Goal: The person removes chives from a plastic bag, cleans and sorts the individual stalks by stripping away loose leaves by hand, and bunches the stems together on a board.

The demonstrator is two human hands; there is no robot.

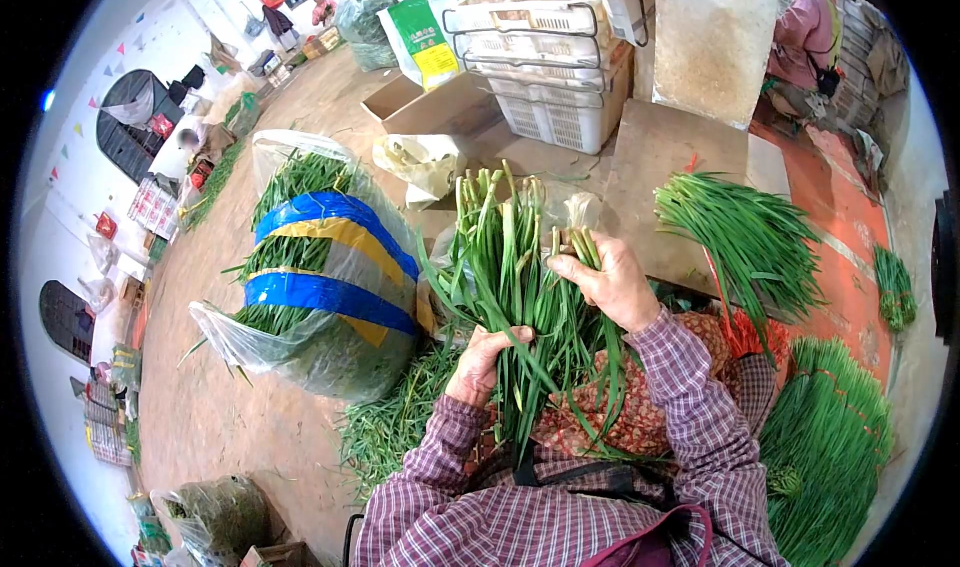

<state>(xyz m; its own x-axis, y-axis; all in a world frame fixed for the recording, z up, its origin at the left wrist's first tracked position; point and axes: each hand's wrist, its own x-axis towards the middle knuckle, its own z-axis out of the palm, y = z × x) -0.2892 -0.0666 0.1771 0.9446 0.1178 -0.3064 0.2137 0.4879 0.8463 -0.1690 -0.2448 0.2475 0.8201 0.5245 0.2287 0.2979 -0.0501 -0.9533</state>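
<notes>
My left hand (485, 362) is wrapped round the lower, leafy part of a loose bunch of garlic chives (505, 257), whose pale cut ends point up and away from me. To its right, my right hand (615, 282) pinches a few stalks near their pale ends, beside the bunch. Some long leaves hang down over my lap. A separate bundle of garlic chives (745, 227) lies on the board (690, 157) to the right. Near my right knee is a cluster of red ties (750, 337). Loose leaves (395, 427) lie on the ground left of my legs.
A big clear bag of greens (335, 277) with blue and yellow bands stands at left. Ahead are a cardboard box (430, 107) and stacked white crates (550, 97). Bundled chives (830, 447) are piled at right. A person in pink (805, 27) sits at the back right.
</notes>
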